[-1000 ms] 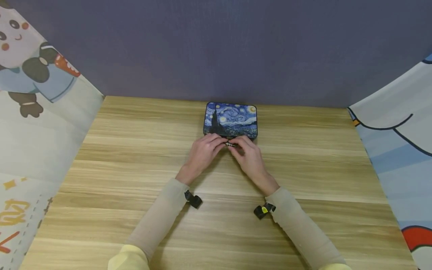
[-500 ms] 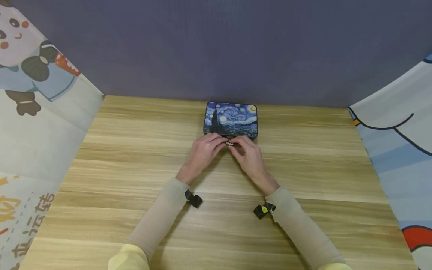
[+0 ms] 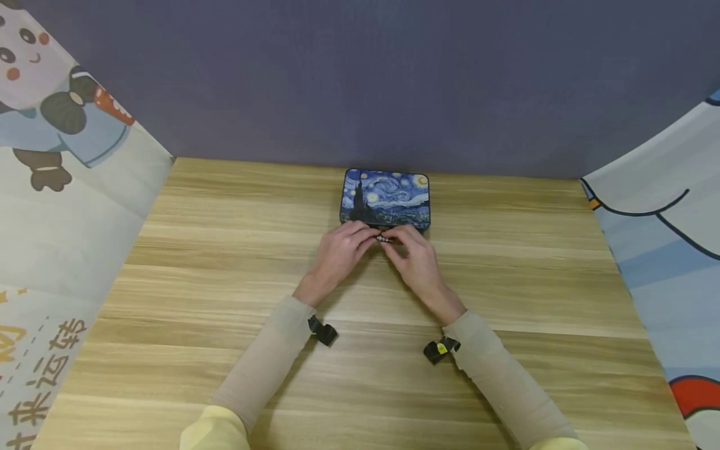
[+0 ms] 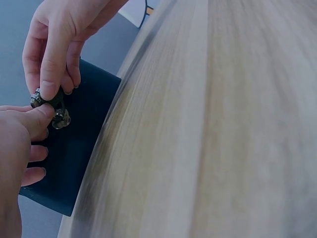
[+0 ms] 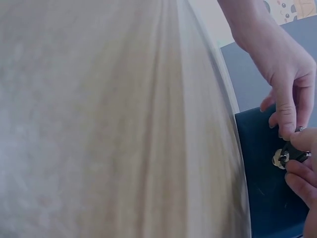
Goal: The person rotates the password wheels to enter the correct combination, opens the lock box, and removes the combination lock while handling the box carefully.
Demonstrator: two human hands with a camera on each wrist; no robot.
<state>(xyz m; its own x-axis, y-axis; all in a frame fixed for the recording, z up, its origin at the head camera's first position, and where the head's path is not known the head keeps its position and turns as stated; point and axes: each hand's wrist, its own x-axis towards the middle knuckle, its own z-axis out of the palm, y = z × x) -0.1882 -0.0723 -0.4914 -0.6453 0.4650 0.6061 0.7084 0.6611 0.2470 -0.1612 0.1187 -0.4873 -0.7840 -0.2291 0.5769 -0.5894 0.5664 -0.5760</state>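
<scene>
At the near side, two pale sleeves (image 3: 264, 362) reach over the wood-grained worktop (image 3: 382, 387), each with a small black camera (image 3: 324, 335) at the cuff. Beyond them, the left hand (image 3: 339, 253) and right hand (image 3: 416, 257) come together, thumbs and fingers pinching a small dark-and-silver metal fitting (image 3: 385, 238) from the left and right. The fitting sits at the near face of a blue box (image 3: 388, 197), its top printed with a swirling night sky. The box lies flat by the worktop's far edge, before a dark blue-grey wall (image 3: 360, 81).
</scene>
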